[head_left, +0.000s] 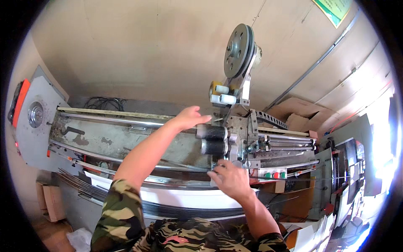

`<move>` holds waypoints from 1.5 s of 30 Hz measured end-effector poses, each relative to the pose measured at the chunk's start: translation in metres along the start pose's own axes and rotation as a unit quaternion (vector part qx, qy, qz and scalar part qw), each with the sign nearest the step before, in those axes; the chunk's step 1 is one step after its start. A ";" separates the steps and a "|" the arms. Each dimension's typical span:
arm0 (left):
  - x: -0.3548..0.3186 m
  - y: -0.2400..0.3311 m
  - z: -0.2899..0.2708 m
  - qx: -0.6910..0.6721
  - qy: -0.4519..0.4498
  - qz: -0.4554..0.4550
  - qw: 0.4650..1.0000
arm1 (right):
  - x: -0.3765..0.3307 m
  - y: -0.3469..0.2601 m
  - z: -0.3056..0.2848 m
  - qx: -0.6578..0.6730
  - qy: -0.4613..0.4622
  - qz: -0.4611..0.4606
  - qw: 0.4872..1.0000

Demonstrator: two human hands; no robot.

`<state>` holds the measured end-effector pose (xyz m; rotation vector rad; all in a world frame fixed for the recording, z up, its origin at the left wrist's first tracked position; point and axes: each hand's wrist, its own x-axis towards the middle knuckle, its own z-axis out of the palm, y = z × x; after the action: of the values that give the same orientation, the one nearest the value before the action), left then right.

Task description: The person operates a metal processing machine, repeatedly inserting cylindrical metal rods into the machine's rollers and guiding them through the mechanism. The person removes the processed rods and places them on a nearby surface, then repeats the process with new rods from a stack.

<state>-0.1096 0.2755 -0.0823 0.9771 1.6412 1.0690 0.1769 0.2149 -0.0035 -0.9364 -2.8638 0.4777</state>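
Observation:
My left hand (191, 119) reaches over the machine bed, thumb and fingers apart, with nothing seen in it. Its fingertips are just behind two dark rollers (213, 147) with pale, blurred ends, mounted on the machine head (239, 126). In front of these rollers, my right hand (233, 180) has its fingers curled together at the near side of the head. What they hold, if anything, is hidden and a little smeared. Above the head stands a large grey pulley wheel (237, 50), with several small white rollers (226, 99) beneath it.
Long metal rails (113, 118) run left to a grey end plate (37, 122). A dark hex key (73, 130) lies on the bed. Green and red buttons (275, 175) sit right of my right hand. Several thin dark rods (180, 209) lie along the near side. Cardboard (298, 109) leans behind, right.

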 end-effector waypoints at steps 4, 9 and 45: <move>0.091 -0.018 0.045 -0.046 -0.274 -0.105 0.955 | 0.045 0.028 -0.010 -0.074 -0.011 0.016 0.997; 0.109 -0.033 0.041 -0.040 -0.415 -0.090 0.904 | 0.053 0.051 0.019 -0.066 -0.063 0.021 0.996; -0.036 0.033 0.129 0.139 0.081 0.191 0.968 | 0.002 0.170 -0.094 0.030 -0.159 0.079 0.984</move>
<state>0.0277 0.2806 -0.0675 1.4693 1.8131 1.2168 0.2883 0.3709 0.0308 -1.1788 -3.0427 0.7910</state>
